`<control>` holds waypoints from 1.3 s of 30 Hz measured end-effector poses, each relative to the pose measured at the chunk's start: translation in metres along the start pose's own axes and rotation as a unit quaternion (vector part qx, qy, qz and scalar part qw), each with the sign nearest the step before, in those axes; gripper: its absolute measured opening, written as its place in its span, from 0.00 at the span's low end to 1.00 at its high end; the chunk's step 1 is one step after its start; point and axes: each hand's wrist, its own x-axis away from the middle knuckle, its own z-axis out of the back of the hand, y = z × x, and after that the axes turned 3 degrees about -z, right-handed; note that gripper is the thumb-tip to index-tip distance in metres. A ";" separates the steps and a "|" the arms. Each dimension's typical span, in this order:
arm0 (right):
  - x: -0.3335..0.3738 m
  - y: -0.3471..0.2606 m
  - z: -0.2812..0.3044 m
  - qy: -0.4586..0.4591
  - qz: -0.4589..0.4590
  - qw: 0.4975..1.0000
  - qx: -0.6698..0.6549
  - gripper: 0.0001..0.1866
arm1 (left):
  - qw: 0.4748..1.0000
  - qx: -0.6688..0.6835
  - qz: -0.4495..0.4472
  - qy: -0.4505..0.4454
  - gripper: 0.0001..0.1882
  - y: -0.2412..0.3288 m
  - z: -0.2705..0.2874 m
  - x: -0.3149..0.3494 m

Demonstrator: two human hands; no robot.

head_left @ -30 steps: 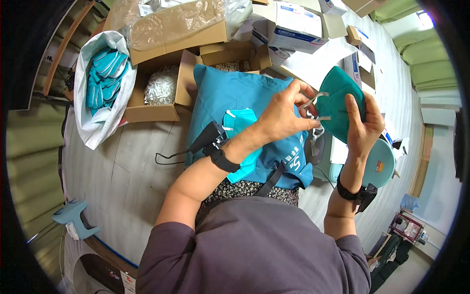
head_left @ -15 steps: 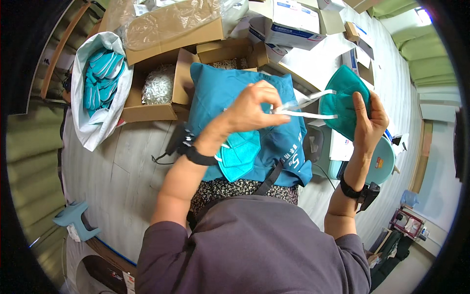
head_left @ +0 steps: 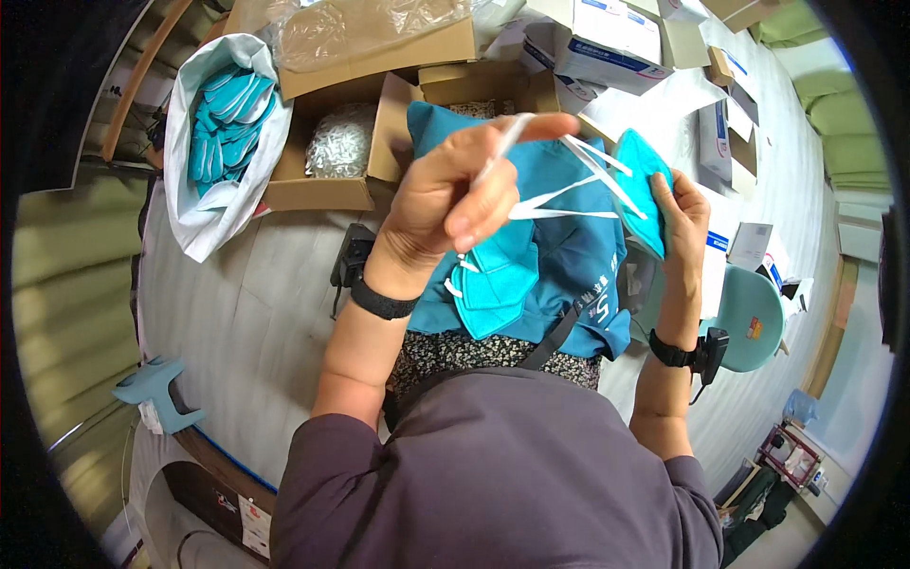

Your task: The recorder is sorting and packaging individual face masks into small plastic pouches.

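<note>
My right hand [head_left: 684, 218] grips a teal face mask [head_left: 637, 194] by its outer edge, off to the right above my lap. White elastic straps [head_left: 567, 194] run taut from that mask across to my left hand [head_left: 455, 185]. There they loop over the stretched index finger, while the other fingers are curled. Beneath the left hand, several more teal masks [head_left: 495, 294] with white straps rest on a blue cloth cushion [head_left: 559, 251] on my lap. The left hand partly covers them and the cushion.
A white sack [head_left: 202, 230] of teal mask pieces stands at the left. Beside it, a cardboard box [head_left: 318, 196] holds a pile of white strips [head_left: 339, 142]. White-and-blue cartons [head_left: 611, 47] stand at the far right, a round teal stool [head_left: 754, 318] nearer.
My left hand has turned and opened from a pinch, its index finger now extended through the straps. The right hand has moved slightly left, turning the mask edge-on. The view has shifted.
</note>
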 end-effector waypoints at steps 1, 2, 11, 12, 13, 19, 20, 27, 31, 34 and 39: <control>-0.002 0.004 -0.008 -0.008 -0.011 1.000 -0.003 0.12 | 0.998 -0.046 0.037 0.028 0.23 -0.001 -0.002 0.000; -0.004 0.009 -0.016 -0.016 -0.021 1.000 -0.006 0.12 | 0.992 -0.092 0.073 0.055 0.23 -0.002 -0.003 0.000; 0.013 0.066 -0.062 -0.165 -0.219 0.912 0.305 0.33 | 0.982 0.004 -0.149 0.118 0.17 0.044 0.023 0.031; 0.019 0.066 -0.075 -0.189 -0.209 0.893 0.352 0.32 | 0.981 -0.021 -0.144 0.132 0.17 0.043 0.031 0.039; 0.020 0.068 -0.082 -0.191 -0.191 0.875 0.401 0.30 | 0.979 -0.045 -0.134 0.144 0.18 0.041 0.039 0.043; 0.030 0.082 -0.102 -0.109 -0.042 0.925 0.360 0.18 | 0.867 -0.348 -0.069 0.349 0.18 0.021 0.069 0.050; 0.031 0.081 -0.101 -0.104 -0.022 0.947 0.303 0.17 | 0.851 -0.398 -0.059 0.337 0.17 0.019 0.077 0.053; 0.028 0.002 -0.089 -0.053 0.104 0.991 0.067 0.06 | 0.791 -0.561 0.006 0.243 0.17 -0.013 0.082 0.045; 0.022 -0.021 -0.078 -0.023 0.161 0.982 0.091 0.05 | 0.836 -0.491 0.008 0.245 0.14 -0.034 0.072 0.025; 0.017 -0.027 -0.071 0.010 0.178 0.979 0.099 0.05 | 0.854 -0.460 -0.002 0.244 0.13 -0.037 0.069 0.018; 0.012 -0.030 -0.067 0.045 0.178 0.978 0.098 0.05 | 0.888 -0.417 0.030 0.192 0.13 -0.046 0.072 0.015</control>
